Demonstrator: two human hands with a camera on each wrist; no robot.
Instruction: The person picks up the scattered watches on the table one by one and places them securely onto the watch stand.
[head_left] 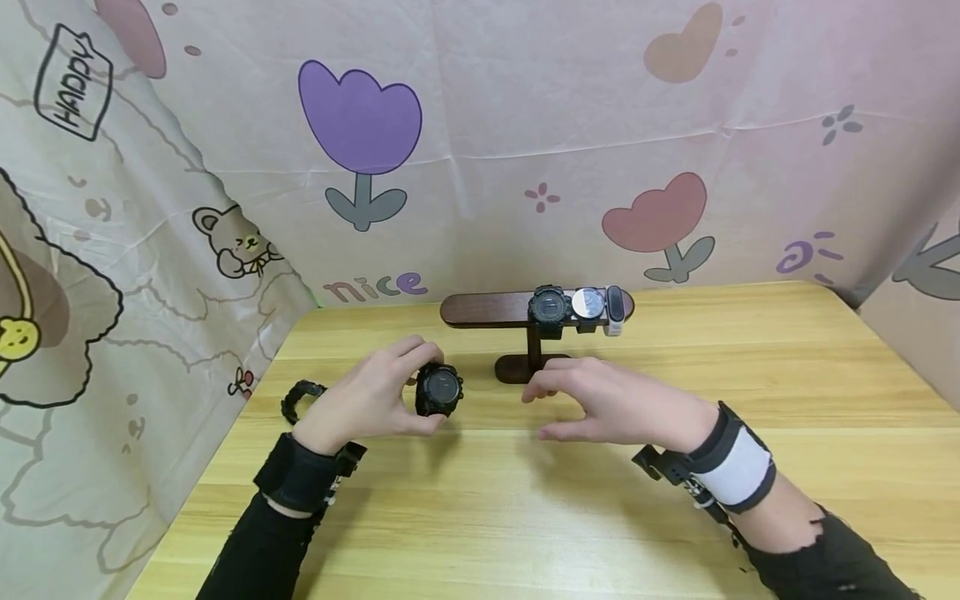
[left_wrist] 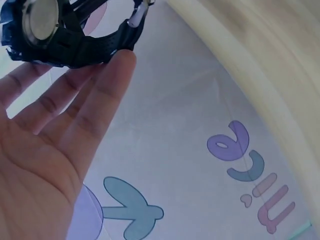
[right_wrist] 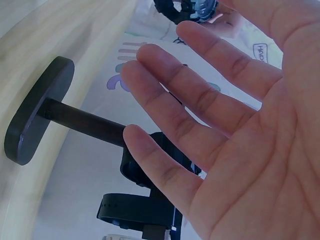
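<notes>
In the head view my left hand holds a black wristwatch above the table, its dial facing the camera. The left wrist view shows the fingers against the strap of this watch. My right hand hovers with spread, slightly bent fingers and holds nothing. It is nearest to a dark wooden watch stand, whose post and base show in the right wrist view. On the right part of the stand's bar hang a black watch, a white-faced watch and a slim band-like watch.
A black looped strap lies on the table at the left, partly behind my left hand. The wooden table meets a printed cloth at the back. Another patterned cloth hangs along the left side.
</notes>
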